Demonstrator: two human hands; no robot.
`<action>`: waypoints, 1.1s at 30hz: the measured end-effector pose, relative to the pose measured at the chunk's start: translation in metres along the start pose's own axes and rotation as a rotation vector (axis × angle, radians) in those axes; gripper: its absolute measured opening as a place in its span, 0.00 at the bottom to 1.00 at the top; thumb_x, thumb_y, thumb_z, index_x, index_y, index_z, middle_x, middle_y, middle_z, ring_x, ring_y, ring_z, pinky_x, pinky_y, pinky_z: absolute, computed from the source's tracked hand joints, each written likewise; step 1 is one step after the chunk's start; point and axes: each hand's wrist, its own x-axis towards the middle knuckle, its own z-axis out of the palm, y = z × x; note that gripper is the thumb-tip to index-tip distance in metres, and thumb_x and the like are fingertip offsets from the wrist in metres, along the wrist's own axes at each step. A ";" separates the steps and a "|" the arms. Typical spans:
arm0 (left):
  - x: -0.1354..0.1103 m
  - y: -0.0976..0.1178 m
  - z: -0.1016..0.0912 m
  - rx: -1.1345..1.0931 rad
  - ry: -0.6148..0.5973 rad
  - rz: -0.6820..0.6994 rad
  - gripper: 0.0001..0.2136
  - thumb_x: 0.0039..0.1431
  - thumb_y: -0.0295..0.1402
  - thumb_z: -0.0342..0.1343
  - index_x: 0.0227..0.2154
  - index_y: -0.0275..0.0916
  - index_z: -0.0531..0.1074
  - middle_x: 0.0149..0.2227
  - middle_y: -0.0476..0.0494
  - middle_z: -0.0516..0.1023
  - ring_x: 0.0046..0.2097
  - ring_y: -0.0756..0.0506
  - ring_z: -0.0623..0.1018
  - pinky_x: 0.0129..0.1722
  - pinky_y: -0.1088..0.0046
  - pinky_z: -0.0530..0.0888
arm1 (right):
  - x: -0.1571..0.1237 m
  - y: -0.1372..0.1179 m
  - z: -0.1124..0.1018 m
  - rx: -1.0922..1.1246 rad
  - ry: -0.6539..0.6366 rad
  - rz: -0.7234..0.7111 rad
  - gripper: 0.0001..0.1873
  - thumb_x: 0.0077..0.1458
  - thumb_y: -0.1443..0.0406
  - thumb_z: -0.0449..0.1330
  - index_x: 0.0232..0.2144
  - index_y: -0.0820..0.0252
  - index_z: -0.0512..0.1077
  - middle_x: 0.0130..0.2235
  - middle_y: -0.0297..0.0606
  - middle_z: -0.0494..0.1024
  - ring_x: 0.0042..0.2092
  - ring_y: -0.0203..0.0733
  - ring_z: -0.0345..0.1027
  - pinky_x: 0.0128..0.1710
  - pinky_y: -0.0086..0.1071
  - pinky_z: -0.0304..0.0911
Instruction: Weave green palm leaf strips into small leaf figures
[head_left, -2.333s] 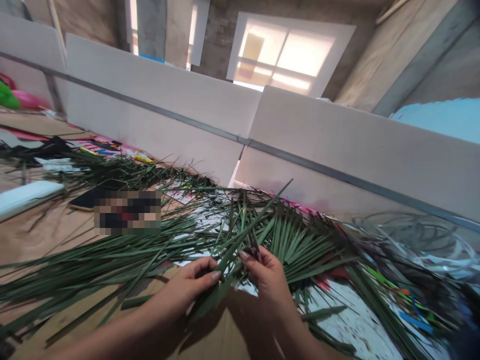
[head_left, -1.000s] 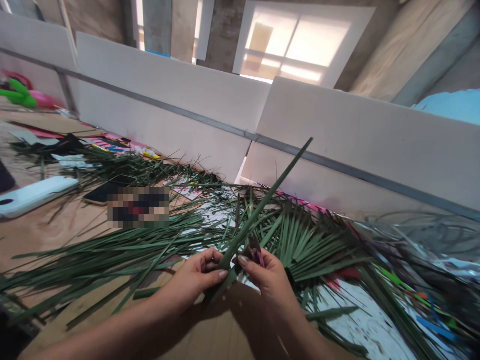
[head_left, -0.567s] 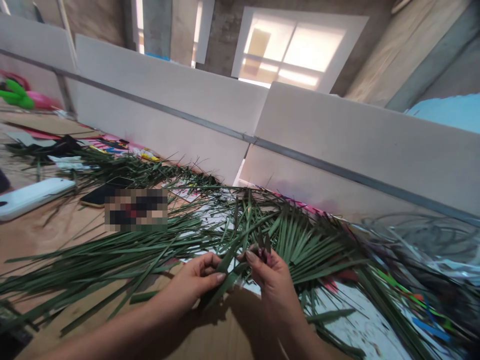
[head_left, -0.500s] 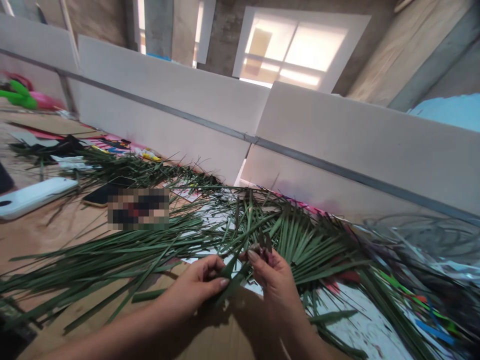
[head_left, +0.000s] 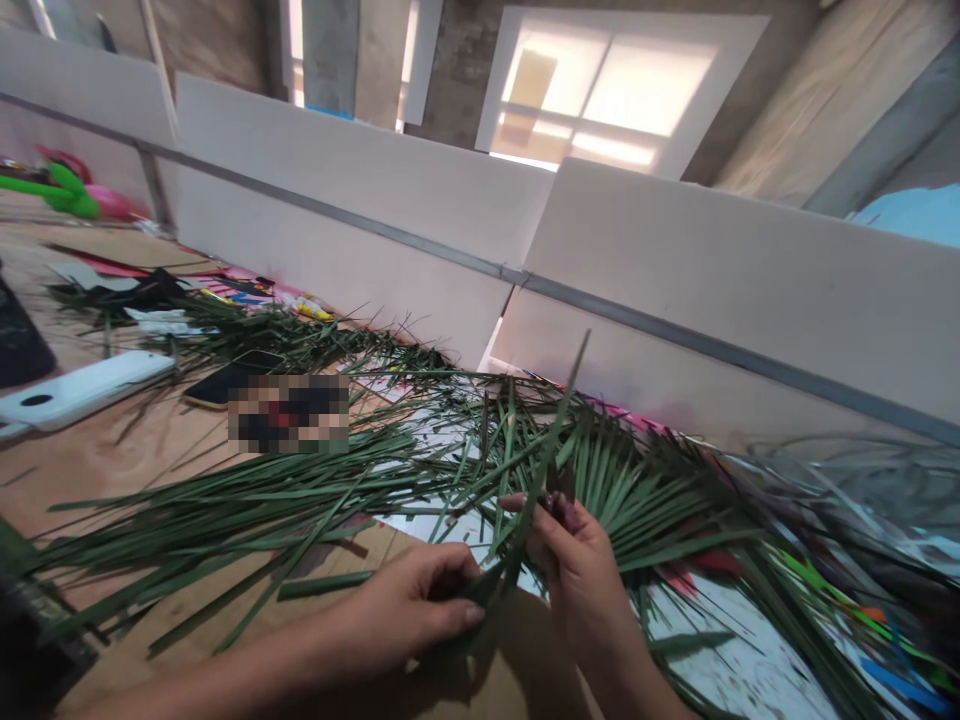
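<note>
My left hand is closed, thumb against bent fingers, on a folded green palm leaf low in front of me. From it a long leaf strip rises to a point, passing the fingertips of my right hand. Those fingers are curled, with the strip at the thumb and index finger. A dark pointed thing with a purple part also sits in the right hand; its exact kind is unclear. Loose palm leaf strips lie left of my hands, and a fanned palm leaf spreads behind the right one.
Brown cardboard lies beneath my hands. At the left are a phone and a long white device. White panels stand along the back. Coloured strips and clear plastic crowd the right.
The leaf strip now stands upright past my right fingertips; before, the leaf lay low between the hands. Both hands appear slightly farther right, as the view has shifted.
</note>
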 end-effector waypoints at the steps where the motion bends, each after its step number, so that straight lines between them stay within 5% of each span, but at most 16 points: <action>1: -0.002 0.002 0.001 0.026 -0.011 0.000 0.06 0.54 0.32 0.61 0.30 0.40 0.68 0.28 0.51 0.68 0.30 0.49 0.68 0.30 0.72 0.62 | 0.000 0.001 0.000 0.022 0.003 0.014 0.20 0.34 0.52 0.78 0.27 0.57 0.82 0.29 0.37 0.81 0.32 0.43 0.71 0.33 0.32 0.65; 8: -0.007 0.016 0.003 0.079 -0.114 -0.002 0.04 0.52 0.32 0.60 0.30 0.40 0.71 0.32 0.50 0.71 0.37 0.46 0.71 0.38 0.70 0.65 | 0.010 0.008 -0.009 0.043 0.068 -0.007 0.20 0.39 0.53 0.76 0.31 0.58 0.80 0.30 0.38 0.83 0.31 0.45 0.74 0.32 0.33 0.66; 15: -0.009 0.019 0.003 0.155 -0.176 -0.092 0.05 0.51 0.31 0.58 0.27 0.41 0.67 0.29 0.52 0.67 0.32 0.48 0.67 0.32 0.71 0.61 | 0.038 0.033 -0.033 -0.419 0.015 -0.191 0.14 0.51 0.59 0.62 0.37 0.58 0.81 0.38 0.41 0.83 0.44 0.52 0.74 0.46 0.39 0.62; 21: -0.010 0.016 0.003 0.070 -0.177 -0.113 0.06 0.51 0.33 0.62 0.28 0.41 0.70 0.30 0.50 0.69 0.34 0.47 0.68 0.33 0.71 0.63 | 0.036 0.041 -0.030 -0.938 -0.031 -0.362 0.08 0.45 0.71 0.57 0.21 0.55 0.74 0.30 0.35 0.73 0.33 0.44 0.66 0.36 0.34 0.55; 28: -0.007 0.013 0.002 -0.104 -0.186 -0.028 0.12 0.51 0.40 0.68 0.33 0.40 0.76 0.34 0.47 0.74 0.40 0.43 0.73 0.43 0.67 0.68 | 0.041 0.031 -0.035 -0.428 -0.009 -0.178 0.04 0.45 0.63 0.62 0.22 0.57 0.71 0.22 0.28 0.68 0.27 0.40 0.58 0.30 0.31 0.52; 33: -0.003 0.009 0.000 -0.162 -0.050 -0.007 0.14 0.48 0.42 0.69 0.30 0.37 0.75 0.30 0.48 0.73 0.32 0.47 0.71 0.34 0.71 0.67 | 0.040 0.013 -0.033 -0.318 0.051 -0.211 0.12 0.45 0.57 0.67 0.24 0.57 0.72 0.23 0.28 0.70 0.27 0.38 0.59 0.30 0.31 0.55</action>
